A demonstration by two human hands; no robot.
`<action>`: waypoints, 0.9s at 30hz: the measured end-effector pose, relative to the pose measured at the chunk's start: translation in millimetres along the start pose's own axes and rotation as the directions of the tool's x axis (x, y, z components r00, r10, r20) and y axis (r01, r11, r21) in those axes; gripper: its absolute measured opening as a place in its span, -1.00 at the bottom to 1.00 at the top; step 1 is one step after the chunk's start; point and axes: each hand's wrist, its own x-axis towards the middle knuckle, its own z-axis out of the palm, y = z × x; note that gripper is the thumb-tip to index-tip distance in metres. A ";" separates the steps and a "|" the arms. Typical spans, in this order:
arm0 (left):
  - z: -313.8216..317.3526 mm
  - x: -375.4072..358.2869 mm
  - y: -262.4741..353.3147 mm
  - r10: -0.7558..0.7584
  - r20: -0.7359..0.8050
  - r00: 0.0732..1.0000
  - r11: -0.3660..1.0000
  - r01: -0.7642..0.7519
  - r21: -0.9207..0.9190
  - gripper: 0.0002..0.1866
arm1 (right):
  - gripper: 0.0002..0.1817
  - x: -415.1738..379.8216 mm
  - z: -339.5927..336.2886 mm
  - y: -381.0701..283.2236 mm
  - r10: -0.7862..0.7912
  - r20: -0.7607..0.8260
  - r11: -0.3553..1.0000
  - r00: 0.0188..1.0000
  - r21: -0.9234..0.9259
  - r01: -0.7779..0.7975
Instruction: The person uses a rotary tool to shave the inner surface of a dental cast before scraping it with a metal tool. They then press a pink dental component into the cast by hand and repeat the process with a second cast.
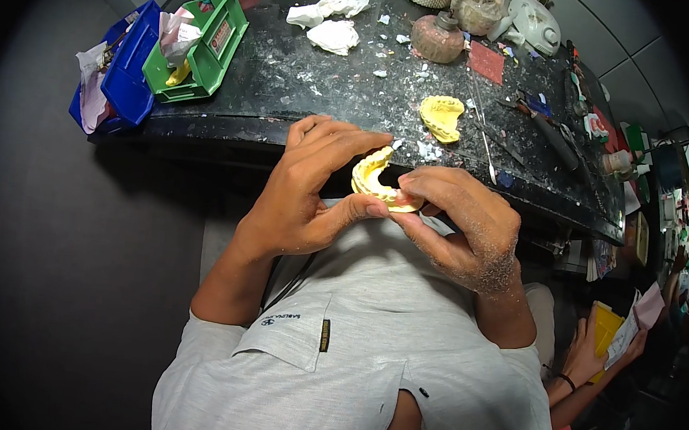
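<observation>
A yellow dental cast (370, 173) with a row of teeth is held up between both hands, just in front of the bench edge. My left hand (307, 184) grips its left side, thumb along the lower edge and index finger reaching over the top. The fingers of my right hand (467, 228) pinch its right end, where a pinkish patch (404, 197) shows beside the fingertips. White dust coats the back of that hand. A second yellow dental cast (442, 118) lies on the bench just beyond.
The black bench (266, 74) is strewn with scraps. A green bin (212, 54) and blue bin (135, 64) stand at left, crumpled white tissue (333, 34) at the back. A thin tool (485, 145) and knife (557, 138) lie right. Another person's hands (583, 347) hold a yellow tray (605, 333).
</observation>
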 end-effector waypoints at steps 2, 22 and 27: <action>-0.2 0.0 0.8 -0.002 0.004 1.000 1.000 0.002 -0.012 -0.23 | -0.67 -0.2 -0.6 1.0 -0.019 0.010 1.000 1.000 0.013 0.019; -7.0 3.2 20.5 0.189 -0.017 0.982 0.964 -0.183 0.192 -0.22 | -0.69 -1.9 -12.3 -0.9 0.142 0.169 0.953 0.975 0.244 -0.181; -6.5 2.9 21.7 0.196 -0.013 0.981 0.965 -0.191 0.178 -0.21 | -0.68 -4.2 -13.4 1.9 0.093 0.210 0.955 0.973 0.256 -0.147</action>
